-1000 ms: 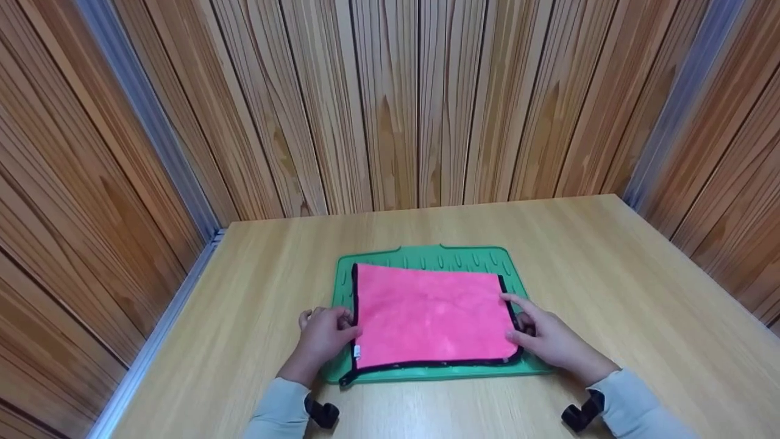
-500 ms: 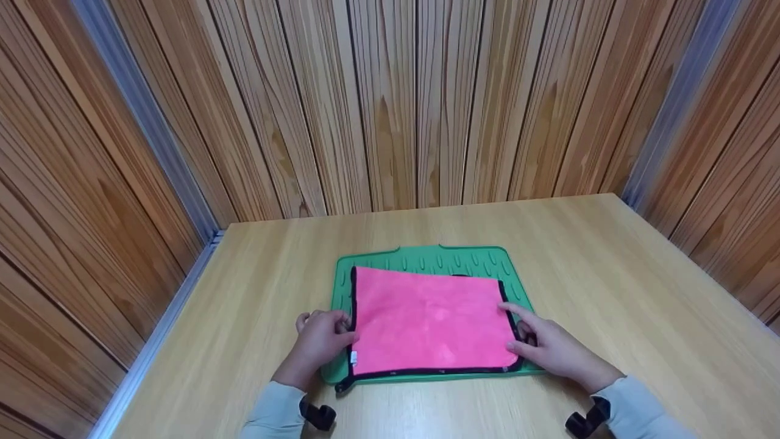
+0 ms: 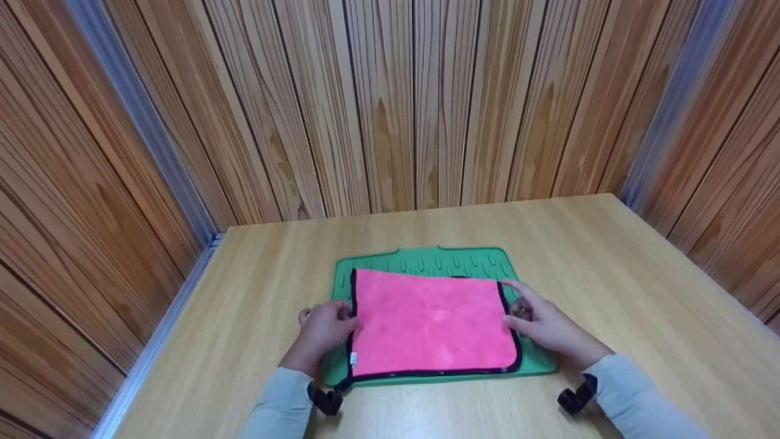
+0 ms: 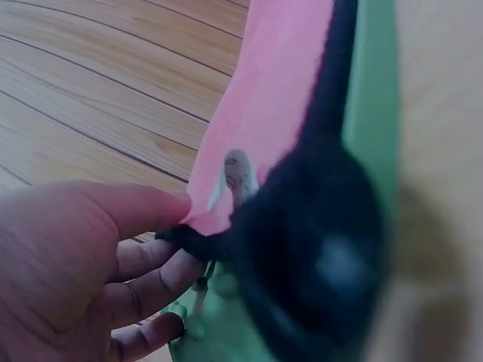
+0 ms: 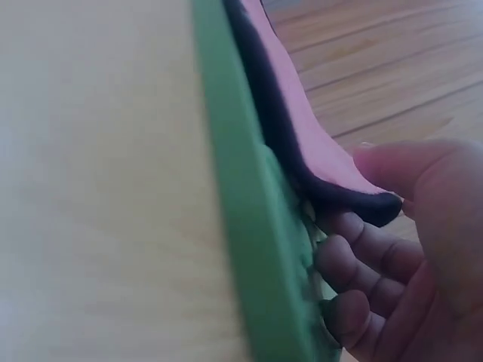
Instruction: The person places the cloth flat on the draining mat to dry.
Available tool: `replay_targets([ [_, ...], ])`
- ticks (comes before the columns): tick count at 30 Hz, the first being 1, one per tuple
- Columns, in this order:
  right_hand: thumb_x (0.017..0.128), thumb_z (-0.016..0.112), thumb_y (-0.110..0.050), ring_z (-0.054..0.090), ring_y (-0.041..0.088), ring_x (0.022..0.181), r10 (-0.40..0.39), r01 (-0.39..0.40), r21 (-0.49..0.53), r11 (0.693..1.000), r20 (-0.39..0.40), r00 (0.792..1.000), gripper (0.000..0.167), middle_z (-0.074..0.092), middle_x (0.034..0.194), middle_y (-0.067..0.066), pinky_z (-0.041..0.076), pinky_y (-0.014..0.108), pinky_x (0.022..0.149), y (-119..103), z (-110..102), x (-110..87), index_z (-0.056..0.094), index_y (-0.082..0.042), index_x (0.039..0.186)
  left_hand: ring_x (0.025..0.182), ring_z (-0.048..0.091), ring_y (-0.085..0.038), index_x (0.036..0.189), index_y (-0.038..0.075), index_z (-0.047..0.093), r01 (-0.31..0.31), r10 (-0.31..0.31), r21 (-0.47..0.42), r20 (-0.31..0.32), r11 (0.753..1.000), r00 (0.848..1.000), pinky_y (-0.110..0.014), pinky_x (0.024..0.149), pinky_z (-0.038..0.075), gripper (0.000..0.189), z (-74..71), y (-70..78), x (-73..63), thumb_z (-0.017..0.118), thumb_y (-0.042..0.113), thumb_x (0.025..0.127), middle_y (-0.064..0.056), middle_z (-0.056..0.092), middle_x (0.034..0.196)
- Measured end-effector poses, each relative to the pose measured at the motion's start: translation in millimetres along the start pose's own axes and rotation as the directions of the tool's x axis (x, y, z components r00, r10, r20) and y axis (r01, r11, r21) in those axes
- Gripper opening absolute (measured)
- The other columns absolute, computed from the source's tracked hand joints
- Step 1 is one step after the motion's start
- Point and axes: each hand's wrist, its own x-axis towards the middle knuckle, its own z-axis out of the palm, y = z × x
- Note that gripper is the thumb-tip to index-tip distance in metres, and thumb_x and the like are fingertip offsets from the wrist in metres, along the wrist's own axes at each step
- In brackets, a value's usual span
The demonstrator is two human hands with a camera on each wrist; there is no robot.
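Observation:
A pink cloth with a black border is spread over a green ridged mat. My left hand pinches the cloth's left edge, thumb on the pink face and fingers under the black trim, as the left wrist view shows. On the opposite side, my right hand pinches the right edge, with its index finger reaching toward the far right corner. In the right wrist view that edge is lifted off the mat. A small white label sits by the near left corner, where a black tab sticks out.
The mat lies on a light wooden table. Wood-panelled walls stand behind and at both sides. A black wrist mount is on the left forearm, another black mount on the right.
The cloth has shifted slightly toward me on the mat. My right hand has moved farther up the right edge, toward the far corner; the left hand keeps hold of the left edge.

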Motion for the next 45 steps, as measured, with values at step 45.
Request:
replay_targets([
  [45,0.118,0.056,-0.035,0.048,0.008,0.062,0.25,-0.216,0.248,0.945,-0.116,0.961,0.041,0.055,0.082,-0.011,0.047,0.024,0.063,-8,-3,79.4,0.071,-0.003,0.14,0.129,0.054,-0.038,0.103,0.015,0.076,0.174,-0.172,0.01,-0.11,0.985,0.979,-0.061,0.125,0.029,0.041,7.0,20.2,64.6,0.056,0.049,0.111,-0.01,0.073,0.105],
])
